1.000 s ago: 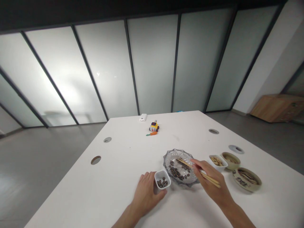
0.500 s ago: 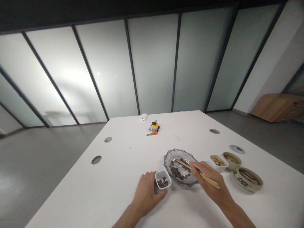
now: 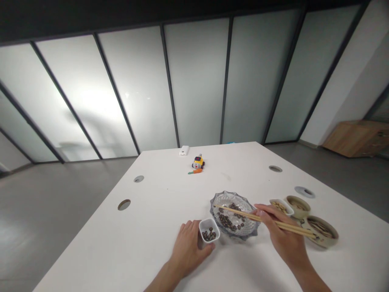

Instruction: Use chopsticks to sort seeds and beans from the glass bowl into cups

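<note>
Head view: a left hand (image 3: 190,248) is clamped around the side of a square white cup (image 3: 208,223) holding a few dark beans (image 3: 209,236); just right of it on the tabletop (image 3: 106,251), a fluted glass bowl (image 3: 251,232) contains many similar beans (image 3: 226,222); a right hand (image 3: 284,237) grips two chopsticks (image 3: 243,213), their tips together over the bowl's left side, contact uncertain; farther right, a second white cup (image 3: 291,210) holds pale pieces (image 3: 279,207), beside a rear ceramic bowl (image 3: 307,210), contents unclear, and a front ceramic bowl (image 3: 330,242) of brownish strips (image 3: 321,228).
</note>
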`<action>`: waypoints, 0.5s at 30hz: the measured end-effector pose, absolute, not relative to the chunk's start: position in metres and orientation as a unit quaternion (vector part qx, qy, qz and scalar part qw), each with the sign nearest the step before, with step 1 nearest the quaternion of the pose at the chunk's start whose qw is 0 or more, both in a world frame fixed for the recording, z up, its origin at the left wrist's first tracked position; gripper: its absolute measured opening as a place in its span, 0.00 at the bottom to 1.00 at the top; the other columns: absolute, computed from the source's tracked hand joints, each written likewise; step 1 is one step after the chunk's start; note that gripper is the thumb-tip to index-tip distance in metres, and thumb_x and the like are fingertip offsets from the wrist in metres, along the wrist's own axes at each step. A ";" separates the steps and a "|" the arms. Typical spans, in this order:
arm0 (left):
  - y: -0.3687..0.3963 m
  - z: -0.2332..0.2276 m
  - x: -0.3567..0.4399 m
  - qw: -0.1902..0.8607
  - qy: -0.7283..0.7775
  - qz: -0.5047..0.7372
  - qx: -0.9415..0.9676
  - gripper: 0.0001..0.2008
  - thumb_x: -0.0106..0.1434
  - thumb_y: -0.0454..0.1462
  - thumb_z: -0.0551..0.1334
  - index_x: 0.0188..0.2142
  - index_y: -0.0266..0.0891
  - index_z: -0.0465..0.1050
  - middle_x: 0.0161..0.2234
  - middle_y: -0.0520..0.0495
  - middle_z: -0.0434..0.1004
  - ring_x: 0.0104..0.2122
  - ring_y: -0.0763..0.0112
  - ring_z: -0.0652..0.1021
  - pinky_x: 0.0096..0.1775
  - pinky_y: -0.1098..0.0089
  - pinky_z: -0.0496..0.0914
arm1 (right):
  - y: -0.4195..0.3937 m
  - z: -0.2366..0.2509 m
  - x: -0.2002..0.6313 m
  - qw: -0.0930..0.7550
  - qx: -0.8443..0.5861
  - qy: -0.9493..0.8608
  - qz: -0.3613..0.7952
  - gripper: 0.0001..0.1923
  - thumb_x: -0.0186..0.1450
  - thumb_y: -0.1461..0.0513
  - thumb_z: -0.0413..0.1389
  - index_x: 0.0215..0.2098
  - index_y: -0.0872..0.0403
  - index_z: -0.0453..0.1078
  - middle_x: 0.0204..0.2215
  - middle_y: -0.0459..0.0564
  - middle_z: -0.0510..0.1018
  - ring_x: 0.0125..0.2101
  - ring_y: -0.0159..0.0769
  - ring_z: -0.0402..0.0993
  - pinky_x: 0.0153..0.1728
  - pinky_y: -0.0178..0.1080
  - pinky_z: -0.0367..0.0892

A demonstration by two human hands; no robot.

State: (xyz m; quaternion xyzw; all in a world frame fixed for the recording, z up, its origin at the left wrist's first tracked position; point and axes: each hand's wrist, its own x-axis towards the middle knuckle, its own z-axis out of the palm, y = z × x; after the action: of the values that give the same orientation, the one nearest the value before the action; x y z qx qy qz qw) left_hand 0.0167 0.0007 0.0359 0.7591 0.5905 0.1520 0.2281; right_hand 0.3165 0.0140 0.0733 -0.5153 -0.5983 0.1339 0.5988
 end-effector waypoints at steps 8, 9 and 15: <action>0.000 0.038 0.016 0.221 0.590 0.152 0.761 0.15 0.67 0.44 0.72 0.49 0.44 0.76 0.49 0.44 0.84 0.51 0.51 0.79 0.58 0.57 0.67 | 0.009 0.077 0.312 0.594 -0.499 -0.603 0.187 0.15 0.73 0.49 0.65 0.40 0.49 0.88 0.30 0.51 0.90 0.31 0.44 0.90 0.32 0.37 0.85; 0.000 0.037 0.016 0.220 0.591 0.153 0.761 0.15 0.67 0.44 0.72 0.49 0.44 0.76 0.49 0.44 0.84 0.51 0.51 0.79 0.58 0.57 0.67 | 0.010 0.077 0.313 0.596 -0.511 -0.597 0.164 0.15 0.73 0.50 0.64 0.40 0.48 0.88 0.31 0.51 0.91 0.31 0.44 0.90 0.32 0.37 0.85; 0.000 0.034 0.015 0.225 0.584 0.164 0.763 0.17 0.67 0.43 0.72 0.53 0.44 0.76 0.53 0.43 0.84 0.53 0.51 0.79 0.60 0.57 0.67 | 0.016 0.070 0.321 0.554 -0.549 -0.626 -0.024 0.14 0.76 0.52 0.60 0.41 0.47 0.86 0.36 0.50 0.92 0.32 0.43 0.90 0.35 0.40 0.82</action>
State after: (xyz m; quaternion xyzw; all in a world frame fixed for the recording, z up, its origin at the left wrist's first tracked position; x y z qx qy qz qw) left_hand 0.0154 0.0004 0.0337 0.7626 0.5841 0.1637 0.2247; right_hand 0.3215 0.0161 0.0698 -0.5486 -0.6258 -0.0244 0.5539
